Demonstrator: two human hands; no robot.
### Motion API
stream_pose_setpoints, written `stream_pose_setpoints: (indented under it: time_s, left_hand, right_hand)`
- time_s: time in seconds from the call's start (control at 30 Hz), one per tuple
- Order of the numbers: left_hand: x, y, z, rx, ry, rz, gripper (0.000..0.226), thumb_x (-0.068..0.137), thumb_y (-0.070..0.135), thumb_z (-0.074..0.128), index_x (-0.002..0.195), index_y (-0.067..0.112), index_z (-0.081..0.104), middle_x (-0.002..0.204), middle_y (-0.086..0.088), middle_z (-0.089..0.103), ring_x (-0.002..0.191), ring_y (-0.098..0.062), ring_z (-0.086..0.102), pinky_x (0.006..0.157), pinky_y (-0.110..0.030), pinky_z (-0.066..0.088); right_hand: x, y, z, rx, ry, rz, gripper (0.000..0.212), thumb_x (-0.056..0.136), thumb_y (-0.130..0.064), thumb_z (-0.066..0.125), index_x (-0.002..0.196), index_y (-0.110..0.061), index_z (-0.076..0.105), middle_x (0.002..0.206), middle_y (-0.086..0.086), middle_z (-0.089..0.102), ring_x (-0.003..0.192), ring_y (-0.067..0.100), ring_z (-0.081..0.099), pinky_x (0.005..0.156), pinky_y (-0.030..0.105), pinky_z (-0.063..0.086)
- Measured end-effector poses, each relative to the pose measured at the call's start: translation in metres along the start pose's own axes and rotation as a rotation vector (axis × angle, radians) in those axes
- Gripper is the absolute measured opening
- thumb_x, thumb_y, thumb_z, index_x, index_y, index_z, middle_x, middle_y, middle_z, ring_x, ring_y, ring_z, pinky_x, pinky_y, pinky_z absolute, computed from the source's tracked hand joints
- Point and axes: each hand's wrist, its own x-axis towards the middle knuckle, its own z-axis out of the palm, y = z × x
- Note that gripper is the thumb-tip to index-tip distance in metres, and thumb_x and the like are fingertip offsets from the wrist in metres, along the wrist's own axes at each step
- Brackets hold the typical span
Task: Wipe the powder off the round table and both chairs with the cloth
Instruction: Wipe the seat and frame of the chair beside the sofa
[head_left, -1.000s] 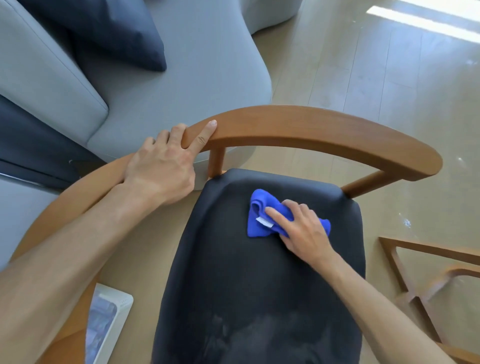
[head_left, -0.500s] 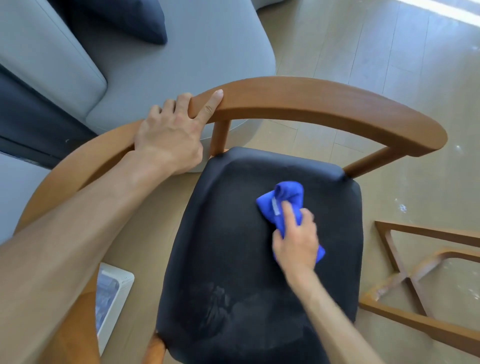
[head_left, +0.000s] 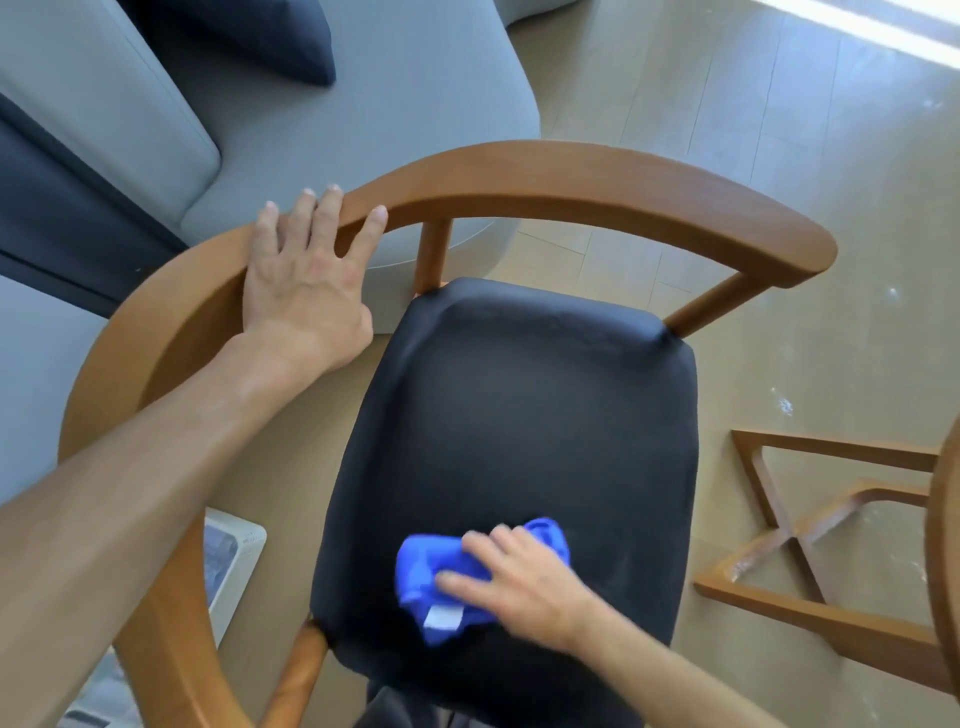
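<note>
No text, brand, number or sign can be read anywhere. The one label in view is a small white tag (head_left: 443, 617) sewn on the blue cloth (head_left: 447, 577), just below the fingertips (head_left: 448, 578) of the right hand (head_left: 524, 587) that presses the cloth; the tag is blurred, and whether it carries any print cannot be told.

Both hands (head_left: 304, 291) (head_left: 524, 587) lie flat, fingers extended.
</note>
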Motion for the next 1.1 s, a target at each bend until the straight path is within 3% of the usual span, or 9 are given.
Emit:
stream_pose_setpoints:
  time_s: [0.17,0.33,0.4,0.5,0.63,0.73,0.87,1.0,1.1]
  left_hand:
    - [-0.007,0.002,0.001,0.03,-0.012,-0.034,0.077,0.088,0.033,0.047,0.152,0.028,0.005,0.159,-0.012,0.002,0.145,-0.032,0.001,0.117,-0.05,0.003]
    - [-0.01,0.005,-0.001,0.047,-0.029,-0.031,0.078,0.089,0.036,0.047,0.152,0.03,0.003,0.159,-0.012,-0.002,0.145,-0.034,-0.002,0.116,-0.051,0.0]
    - [-0.01,0.005,-0.002,0.057,-0.032,-0.023,0.079,0.088,0.038,0.048,0.152,0.03,0.003,0.159,-0.013,-0.001,0.145,-0.034,-0.001,0.116,-0.052,0.001]
    - [-0.01,0.005,-0.003,0.063,-0.039,-0.022,0.079,0.088,0.039,0.05,0.152,0.03,0.004,0.159,-0.014,-0.001,0.145,-0.035,0.0,0.116,-0.052,0.001]
    - [-0.012,0.005,-0.001,0.057,-0.045,-0.024,0.079,0.088,0.04,0.049,0.152,0.03,0.004,0.159,-0.013,-0.001,0.146,-0.034,-0.001,0.116,-0.051,0.001]
    - [-0.012,0.008,-0.003,0.029,-0.044,-0.027,0.079,0.087,0.04,0.049,0.152,0.03,0.004,0.16,-0.012,0.0,0.146,-0.033,0.0,0.116,-0.051,0.001]
    - [-0.01,0.011,-0.002,0.019,-0.033,-0.049,0.079,0.086,0.039,0.047,0.152,0.03,0.004,0.159,-0.013,0.001,0.146,-0.034,0.0,0.116,-0.051,0.001]
    - [-0.011,0.007,0.002,0.021,0.006,-0.027,0.081,0.085,0.037,0.051,0.152,0.029,0.006,0.159,-0.014,0.004,0.146,-0.034,0.003,0.116,-0.052,0.003]
    - [-0.013,0.004,0.004,0.032,0.007,-0.013,0.082,0.084,0.037,0.052,0.152,0.028,0.006,0.159,-0.014,0.004,0.146,-0.034,0.003,0.116,-0.052,0.004]
  right_hand:
    - [-0.031,0.117,-0.05,-0.042,0.189,0.67,0.054,0.064,-0.001,0.076,0.116,-0.016,0.07,0.106,0.022,0.061,0.074,0.04,0.057,0.062,0.045,0.053]
    - [-0.023,0.103,-0.037,0.055,0.246,1.203,0.061,0.077,-0.007,0.068,0.135,-0.016,0.054,0.124,0.02,0.047,0.098,0.04,0.051,0.077,0.046,0.05]
    - [-0.02,0.07,-0.028,0.099,0.264,1.155,0.062,0.072,-0.004,0.071,0.131,-0.015,0.057,0.12,0.021,0.05,0.091,0.039,0.054,0.071,0.044,0.052]
    - [-0.038,0.005,-0.01,0.119,0.221,0.825,0.058,0.061,-0.001,0.075,0.117,-0.013,0.068,0.109,0.02,0.059,0.072,0.036,0.057,0.06,0.038,0.053]
    - [-0.095,-0.05,0.001,0.17,-0.123,0.238,0.054,0.064,-0.017,0.07,0.116,-0.029,0.062,0.109,0.008,0.055,0.068,0.023,0.053,0.063,0.028,0.049]
    - [-0.101,-0.046,-0.006,0.126,-0.293,0.019,0.053,0.067,-0.025,0.07,0.116,-0.038,0.055,0.104,0.0,0.06,0.069,0.017,0.049,0.062,0.025,0.046]
    - [-0.023,-0.042,-0.003,0.097,-0.165,-0.035,0.043,0.076,-0.019,0.056,0.115,-0.037,0.056,0.105,0.003,0.06,0.07,0.021,0.049,0.06,0.029,0.044]
    - [0.079,-0.077,0.014,0.139,-0.029,0.177,0.047,0.072,-0.019,0.059,0.118,-0.032,0.057,0.106,0.006,0.059,0.07,0.024,0.05,0.059,0.032,0.042]
    - [0.104,-0.109,0.02,0.185,-0.162,0.208,0.053,0.065,-0.027,0.07,0.117,-0.031,0.057,0.103,0.004,0.06,0.068,0.021,0.049,0.057,0.03,0.041]
